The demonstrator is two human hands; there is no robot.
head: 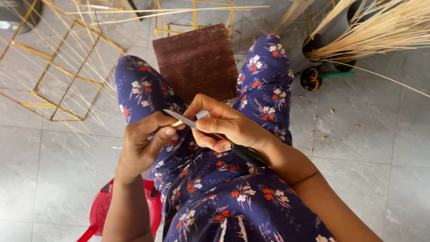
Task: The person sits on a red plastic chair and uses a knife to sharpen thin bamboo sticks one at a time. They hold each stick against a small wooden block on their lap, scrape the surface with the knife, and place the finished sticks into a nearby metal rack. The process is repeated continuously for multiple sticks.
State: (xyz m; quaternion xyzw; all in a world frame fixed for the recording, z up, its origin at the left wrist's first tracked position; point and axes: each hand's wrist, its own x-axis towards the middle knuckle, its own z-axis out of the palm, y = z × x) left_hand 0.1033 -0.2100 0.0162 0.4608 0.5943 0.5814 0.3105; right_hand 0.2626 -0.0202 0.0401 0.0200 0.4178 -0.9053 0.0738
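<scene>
Head cam: right hand (224, 127) closed round thin steel-bladed knife w/ black handle (197, 124), blade tip past the thumb. Left hand (145, 145) pinches short pale bamboo sliver (178, 123) betw thumb & forefinger, under blade. Sliver prob light, stiff, splintery; grip near cut end.

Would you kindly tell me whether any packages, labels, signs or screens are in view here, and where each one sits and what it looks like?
None are in view.
Nearest to such things: a plain dark brown square board on the floor between the knees, unmarked.
The right hand holds a knife with a black handle; the left hand pinches a thin pale stick against the blade.
</scene>
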